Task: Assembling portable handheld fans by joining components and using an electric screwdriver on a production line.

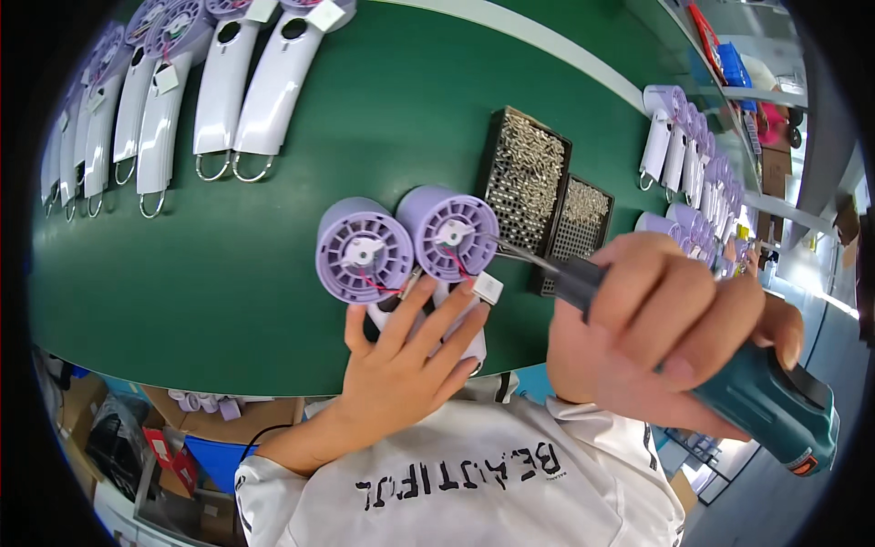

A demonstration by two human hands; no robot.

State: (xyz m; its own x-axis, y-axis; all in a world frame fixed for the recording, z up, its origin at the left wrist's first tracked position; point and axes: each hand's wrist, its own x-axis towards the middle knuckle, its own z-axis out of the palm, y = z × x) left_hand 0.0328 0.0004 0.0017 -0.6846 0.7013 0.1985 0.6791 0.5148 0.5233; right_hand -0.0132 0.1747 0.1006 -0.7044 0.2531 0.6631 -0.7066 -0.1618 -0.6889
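Observation:
Two handheld fans lie side by side on the table in front of me, a left fan (365, 251) and a right fan (447, 233). Their round lilac heads face up without covers, showing white hubs and thin red wires. A small white square piece (488, 288) sits by the right fan. My left hand (396, 360) lies spread across the white handles, its fingertips just below the heads. In my right hand (665, 319) is a teal electric screwdriver (775, 406), gripped in a fist. Its long thin bit (524, 252) points left, with the tip at the right fan's rim.
A large black tray (495, 164) and a smaller black tray (567, 260) hold many small metal screws, behind the screwdriver bit. More lilac and white fans (219, 82) lie in rows at the far left, and other fans (676, 146) at the right. The table is green (182, 283).

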